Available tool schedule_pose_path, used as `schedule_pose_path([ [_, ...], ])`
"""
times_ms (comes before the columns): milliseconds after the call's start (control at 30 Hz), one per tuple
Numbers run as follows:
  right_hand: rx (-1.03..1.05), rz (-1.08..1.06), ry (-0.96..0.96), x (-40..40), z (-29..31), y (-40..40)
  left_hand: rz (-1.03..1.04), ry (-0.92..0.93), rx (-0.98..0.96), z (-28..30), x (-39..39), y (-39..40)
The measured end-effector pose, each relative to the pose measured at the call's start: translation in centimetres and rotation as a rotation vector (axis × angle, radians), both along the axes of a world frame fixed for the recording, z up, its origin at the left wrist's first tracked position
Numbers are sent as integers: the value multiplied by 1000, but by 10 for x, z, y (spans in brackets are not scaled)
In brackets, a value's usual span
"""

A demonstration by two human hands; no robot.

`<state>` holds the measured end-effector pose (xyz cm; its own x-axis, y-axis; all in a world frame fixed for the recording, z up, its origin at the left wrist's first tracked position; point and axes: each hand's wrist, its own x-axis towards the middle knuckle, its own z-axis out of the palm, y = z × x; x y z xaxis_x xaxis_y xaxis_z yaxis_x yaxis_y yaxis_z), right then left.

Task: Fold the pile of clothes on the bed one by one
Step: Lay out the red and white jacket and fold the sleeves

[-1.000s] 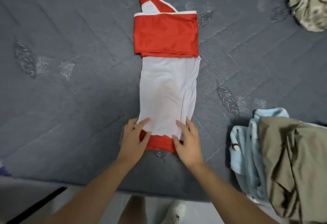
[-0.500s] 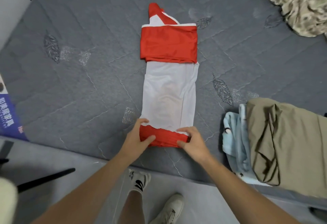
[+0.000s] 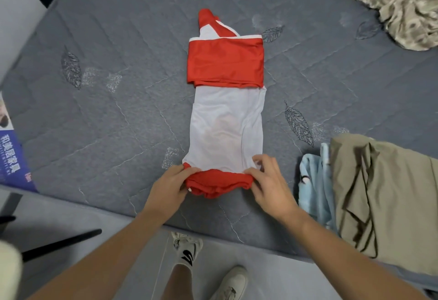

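Now I see my left hand [image 3: 168, 187] and right hand [image 3: 270, 184], fingers pinching the red hem of the long-folded red-and-white jersey [image 3: 226, 121] lying on the grey quilted bed [image 3: 118, 110].

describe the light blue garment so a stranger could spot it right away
Start at the grey bed and go to its near right edge. A khaki garment lies there; the light blue garment peeks out beneath its left side, the only pale blue cloth.
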<state>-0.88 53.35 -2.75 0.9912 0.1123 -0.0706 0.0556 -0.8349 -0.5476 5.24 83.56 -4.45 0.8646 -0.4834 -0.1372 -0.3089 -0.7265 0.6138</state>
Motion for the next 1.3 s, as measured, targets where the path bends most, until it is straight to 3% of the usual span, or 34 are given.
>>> schedule_pose_path([
  [133,158,-117,9,46,22,-15,64,-84,-196,30,46,-16],
  [267,266,-375,177,114,41,-16,267,201,-325,48,123,-56],
  [367,208,-492,217,167,29,-19,393,236,-245,40,179,-86],
  [467,40,-591,116,188,12,-6,509,-37,-9,28,199,-104],
  [500,-79,-565,13,185,8,0,457,-165,17,25,195,-106],
  [567,-185,-363,-112,173,0,11,146,-334,58,12,174,-103],
  [633,-156,-87,-30,161,-19,17,-169,-280,167,-10,153,-93],
  [733,-191,148,174,162,-51,8,-330,-139,355,-42,154,-79],
  [800,-248,235,212,170,-60,-4,-373,-123,432,-51,164,-78],
  [933,-356,271,146,163,-59,-29,-372,-180,411,-54,170,-77],
  [1100,-164,215,126,155,-48,-43,-385,-248,246,-42,173,-61],
  [1200,-37,204,248,161,-17,-42,-308,-7,122,-16,173,-51],
  [1300,-41,240,367,170,27,-41,-354,270,157,20,180,-39],
])
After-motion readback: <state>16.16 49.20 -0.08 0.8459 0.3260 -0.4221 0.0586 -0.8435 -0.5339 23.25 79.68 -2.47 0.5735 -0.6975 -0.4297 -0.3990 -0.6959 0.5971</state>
